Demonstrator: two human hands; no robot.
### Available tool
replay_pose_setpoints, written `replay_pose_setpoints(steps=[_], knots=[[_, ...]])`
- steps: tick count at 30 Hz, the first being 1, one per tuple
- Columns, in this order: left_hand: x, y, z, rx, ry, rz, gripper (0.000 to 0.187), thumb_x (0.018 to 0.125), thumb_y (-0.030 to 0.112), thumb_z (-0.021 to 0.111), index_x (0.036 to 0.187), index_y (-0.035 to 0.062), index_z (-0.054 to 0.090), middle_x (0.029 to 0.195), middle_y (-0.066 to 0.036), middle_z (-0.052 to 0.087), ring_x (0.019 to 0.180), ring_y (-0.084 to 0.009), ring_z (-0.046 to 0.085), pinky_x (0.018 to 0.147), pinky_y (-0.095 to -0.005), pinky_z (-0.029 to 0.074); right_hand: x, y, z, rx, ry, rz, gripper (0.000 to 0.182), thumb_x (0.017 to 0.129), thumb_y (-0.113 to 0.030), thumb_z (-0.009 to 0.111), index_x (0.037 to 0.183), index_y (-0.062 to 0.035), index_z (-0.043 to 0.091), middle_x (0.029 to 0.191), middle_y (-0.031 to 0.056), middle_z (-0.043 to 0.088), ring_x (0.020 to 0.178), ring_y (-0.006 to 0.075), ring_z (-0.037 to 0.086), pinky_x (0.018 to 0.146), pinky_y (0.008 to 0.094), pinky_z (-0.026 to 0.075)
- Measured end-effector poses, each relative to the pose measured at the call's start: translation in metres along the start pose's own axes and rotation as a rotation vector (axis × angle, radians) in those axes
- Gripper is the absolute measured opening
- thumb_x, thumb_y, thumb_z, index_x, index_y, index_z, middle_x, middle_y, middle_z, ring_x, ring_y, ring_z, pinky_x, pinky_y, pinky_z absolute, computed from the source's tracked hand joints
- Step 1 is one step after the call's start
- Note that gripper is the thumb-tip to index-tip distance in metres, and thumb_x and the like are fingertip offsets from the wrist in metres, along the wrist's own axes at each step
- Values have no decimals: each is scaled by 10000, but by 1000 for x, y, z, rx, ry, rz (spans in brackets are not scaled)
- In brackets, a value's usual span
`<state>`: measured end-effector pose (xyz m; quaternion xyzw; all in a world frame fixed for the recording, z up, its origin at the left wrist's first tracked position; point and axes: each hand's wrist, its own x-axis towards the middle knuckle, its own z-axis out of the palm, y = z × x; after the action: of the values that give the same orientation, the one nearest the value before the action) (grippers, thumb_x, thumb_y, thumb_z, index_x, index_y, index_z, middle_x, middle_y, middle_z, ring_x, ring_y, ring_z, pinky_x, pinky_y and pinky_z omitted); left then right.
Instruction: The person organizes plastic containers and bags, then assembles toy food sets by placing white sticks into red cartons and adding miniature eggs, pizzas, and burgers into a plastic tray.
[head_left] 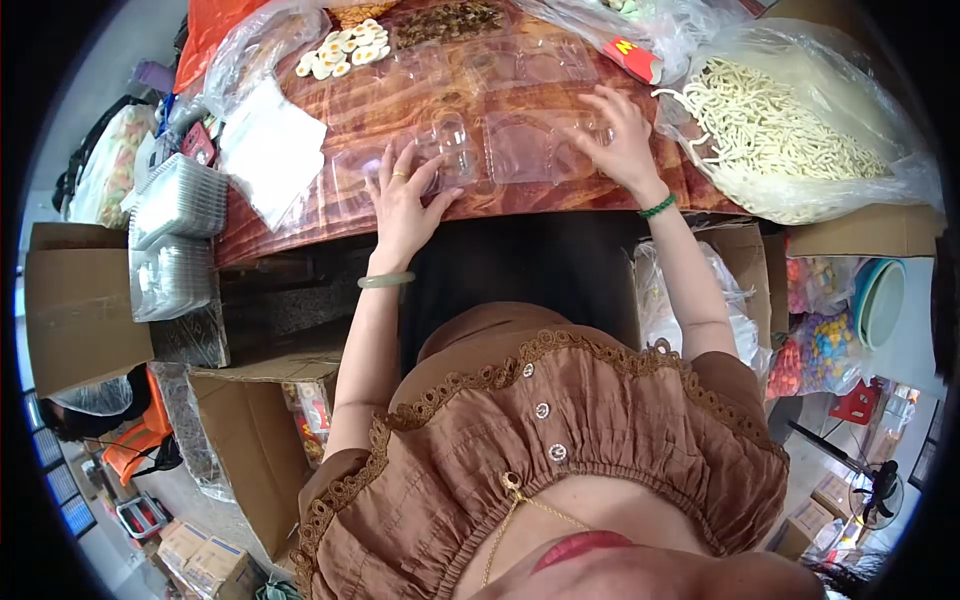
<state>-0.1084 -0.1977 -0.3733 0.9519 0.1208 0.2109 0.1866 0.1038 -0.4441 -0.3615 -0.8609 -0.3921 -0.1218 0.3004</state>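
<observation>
Clear plastic trays (515, 148) lie side by side on the reddish patterned tablecloth (290, 222). My left hand (405, 200), with a ring and a pale bangle, rests with spread fingers on the left part of the trays. Over the right edge of the trays, my right hand (622, 145) has its fingers apart; a green beaded bracelet is on that wrist. Neither hand holds anything that I can see. Beyond the left hand sit white pieces with orange centres (345, 50), beside a spread of small brown pieces (450, 24). A red carton (632, 60) lies past the right hand.
An open bag of pale strands (780, 130) lies at the right. White sheets (272, 150) are on the left of the cloth, near stacked clear containers (180, 205). Cardboard boxes (85, 310) stand below table height, with bags of colourful items (825, 350) at the right.
</observation>
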Motion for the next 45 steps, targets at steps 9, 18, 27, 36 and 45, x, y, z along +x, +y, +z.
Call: replay_pose_setpoints(steps=[9,18,27,36,45], knots=[[29,0,28,34,85,114,414,750,356,702,1108,162,627,1349,-118,430,1307,-378,286,1014,-638,174,22,-12,45,-161,-4,-193,464,817,-483,578,1194,-215,556,1295,10,481,1223,195,395,991,452,241],[54,16,-2,36,153,151,481,760,248,708,1199,115,562,1363,-142,413,1291,-367,302,1035,-530,233,56,73,-23,-72,351,143,243,814,-245,650,970,-59,646,956,124,640,880,280,606,768,347,480],[231,129,92,-337,-41,587,603,741,193,704,1275,52,461,1349,-193,414,1275,-408,326,1034,-493,309,70,137,-21,-82,79,382,209,800,-224,646,825,-17,671,786,162,638,729,329,602,665,390,470],[306,171,189,-126,-337,677,910,591,492,752,1339,119,391,1300,-146,486,1258,-327,384,1009,-624,224,57,118,-44,-17,202,220,110,823,-120,605,843,-14,630,799,116,574,733,289,566,657,350,453],[308,171,174,-151,-115,705,997,516,499,815,1328,93,403,1240,-151,523,1214,-317,423,1005,-522,311,35,131,-95,-97,284,217,73,824,-53,595,882,-13,616,836,99,568,714,238,574,634,303,459]])
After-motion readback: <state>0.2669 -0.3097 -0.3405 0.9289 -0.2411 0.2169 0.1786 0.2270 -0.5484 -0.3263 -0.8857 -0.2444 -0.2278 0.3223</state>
